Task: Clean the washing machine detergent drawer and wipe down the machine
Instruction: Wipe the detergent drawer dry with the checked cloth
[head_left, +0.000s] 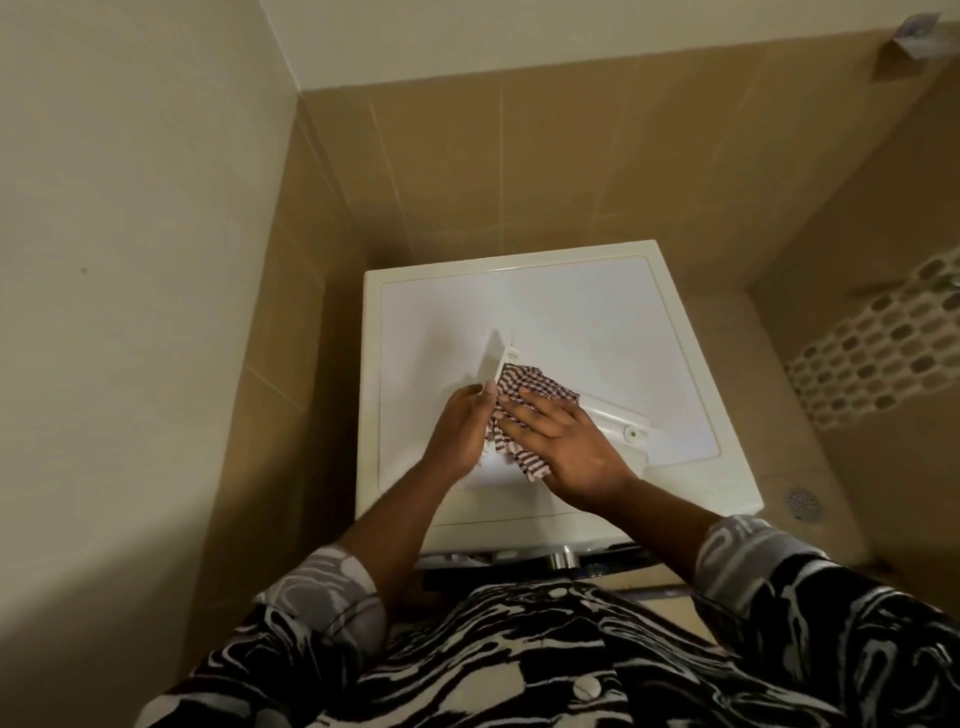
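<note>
Beneath both hands the washing machine (597, 312) offers its broad flat top, which carries everything. The detergent drawer (615, 418) lies on it, out of its slot, running from under my right palm off to the right. I judge it light, stiff, thin-walled plastic, likely slick if wet, and best held by a side wall. The checked cloth (524, 387) is soft and bunched in the drawer under my fingers. My left hand (460, 431) curls round the drawer's left wall, steadying it. My right hand (566, 441) lies flat, fingers spread, pressing the cloth down.
</note>
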